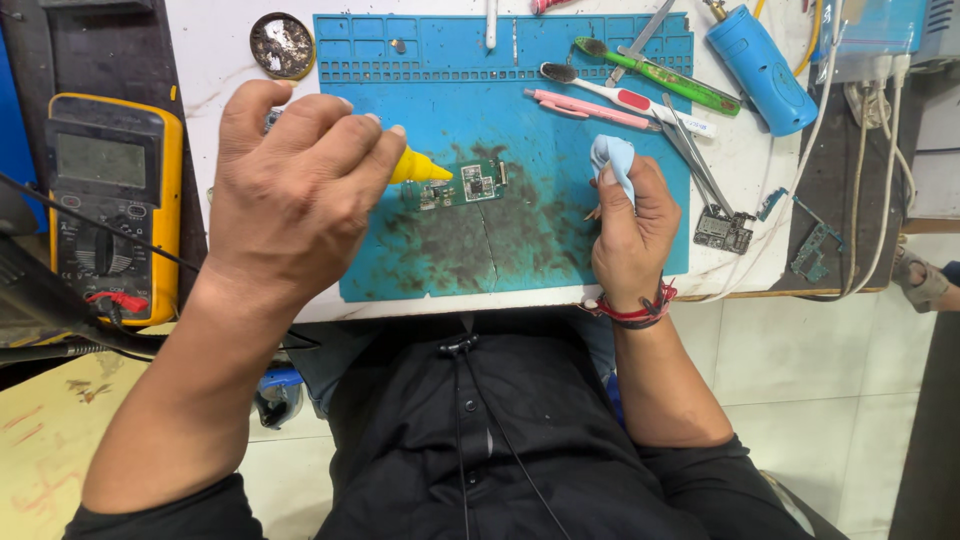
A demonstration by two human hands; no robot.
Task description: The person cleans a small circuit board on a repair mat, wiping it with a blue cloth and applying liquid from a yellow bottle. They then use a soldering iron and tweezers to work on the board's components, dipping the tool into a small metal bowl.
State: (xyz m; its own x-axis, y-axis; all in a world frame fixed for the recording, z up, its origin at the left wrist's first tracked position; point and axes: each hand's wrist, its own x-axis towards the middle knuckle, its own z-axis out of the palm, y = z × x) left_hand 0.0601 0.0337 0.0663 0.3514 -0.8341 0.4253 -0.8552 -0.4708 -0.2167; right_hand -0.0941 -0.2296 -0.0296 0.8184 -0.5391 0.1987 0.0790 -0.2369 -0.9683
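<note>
Circuit board (465, 185) lies lengthwise between your hands, mid-table; your left hand (290, 190) grips the yellow nozzle (418, 167) touching it, right hand (630, 235) clutches a cloth (612, 157).

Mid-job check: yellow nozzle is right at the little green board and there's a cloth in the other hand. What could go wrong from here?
1. The left hand hides most of the yellow nozzle bottle, so too much could land on the green circuit board.
2. The board lies loose on the stained blue mat; a nudge may shift it.
3. The right hand with the light-blue cloth could drag grime across.
</note>
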